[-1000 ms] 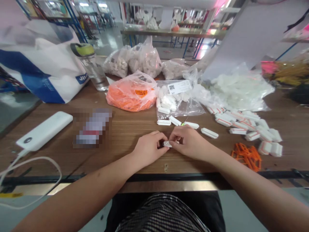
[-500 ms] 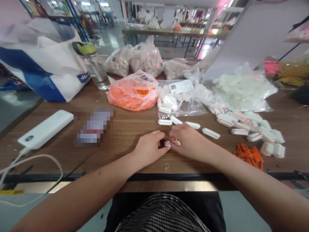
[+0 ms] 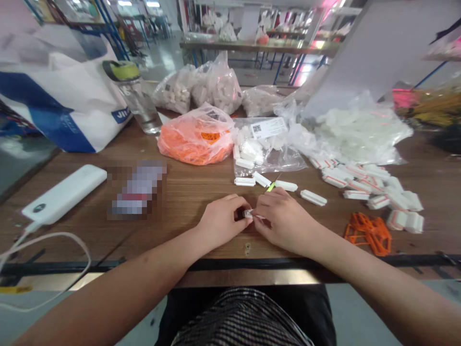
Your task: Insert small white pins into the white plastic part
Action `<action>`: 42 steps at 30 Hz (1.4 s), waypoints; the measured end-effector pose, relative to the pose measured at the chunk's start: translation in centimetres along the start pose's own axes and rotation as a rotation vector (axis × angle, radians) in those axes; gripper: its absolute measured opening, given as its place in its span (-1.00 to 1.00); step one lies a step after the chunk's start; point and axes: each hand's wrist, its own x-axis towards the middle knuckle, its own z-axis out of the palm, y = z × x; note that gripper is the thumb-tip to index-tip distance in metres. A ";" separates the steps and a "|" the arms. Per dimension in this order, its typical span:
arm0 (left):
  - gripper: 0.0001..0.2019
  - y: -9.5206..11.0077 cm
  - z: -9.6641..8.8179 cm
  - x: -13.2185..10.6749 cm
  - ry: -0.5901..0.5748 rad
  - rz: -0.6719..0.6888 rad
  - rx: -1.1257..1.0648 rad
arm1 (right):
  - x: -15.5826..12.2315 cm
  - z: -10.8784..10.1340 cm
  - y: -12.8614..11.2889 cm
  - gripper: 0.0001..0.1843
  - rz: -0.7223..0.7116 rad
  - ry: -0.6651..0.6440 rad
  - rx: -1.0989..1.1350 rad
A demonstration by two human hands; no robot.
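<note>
Near the front of the table, my left hand (image 3: 224, 218) is closed, thumb and forefinger pinching one end of a small white plastic part (image 3: 248, 213). My right hand (image 3: 284, 216) meets it from the other side, fingertips closed at the part's right end and covering much of it. A thin tool with a yellow-green handle (image 3: 271, 186) and a narrow metal tip sticks up out of my right hand; its kind is unclear. Just beyond my hands lie several white plastic strips (image 3: 245, 181). To the right is a small heap of orange plastic frames (image 3: 370, 234).
White pieces with orange edging (image 3: 356, 186) are piled at right, before a bag of pale parts (image 3: 360, 129). Behind my hands sit a bag of orange parts (image 3: 196, 139) and a labelled clear bag (image 3: 288, 158). A water bottle (image 3: 139, 103) and power bank (image 3: 66, 192) stand left.
My right hand has turned slightly, and the tool's yellow-green handle now shows above its fingers. My left hand keeps its pinch on the white part. The whole view has shifted a little.
</note>
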 end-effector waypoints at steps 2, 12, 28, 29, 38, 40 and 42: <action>-0.90 0.1 -0.1 0.0 0.005 -0.009 -0.011 | -0.2 -0.2 0.4 -0.75 0.019 0.021 0.113; -0.90 0.2 -0.1 0.1 -0.004 -0.024 -0.007 | -4.9 -3.0 6.2 -0.76 0.469 -0.144 0.147; -0.89 -0.4 -0.1 0.0 0.010 0.026 0.005 | -7.6 -0.7 4.2 -0.60 0.675 -0.049 -0.121; -0.89 -0.4 -0.1 0.0 0.009 0.027 0.004 | -7.7 -0.7 4.0 -0.60 0.680 -0.042 -0.117; -0.89 -0.5 0.0 0.0 0.004 0.027 0.002 | -8.1 0.0 3.7 -0.67 0.648 0.013 -0.110; -0.89 -0.4 0.0 0.0 0.003 0.029 0.008 | -8.2 0.1 4.0 -0.68 0.587 0.022 -0.128; -0.89 -0.4 0.0 0.1 0.007 0.035 0.014 | -8.4 0.1 4.6 -0.70 0.495 0.032 -0.131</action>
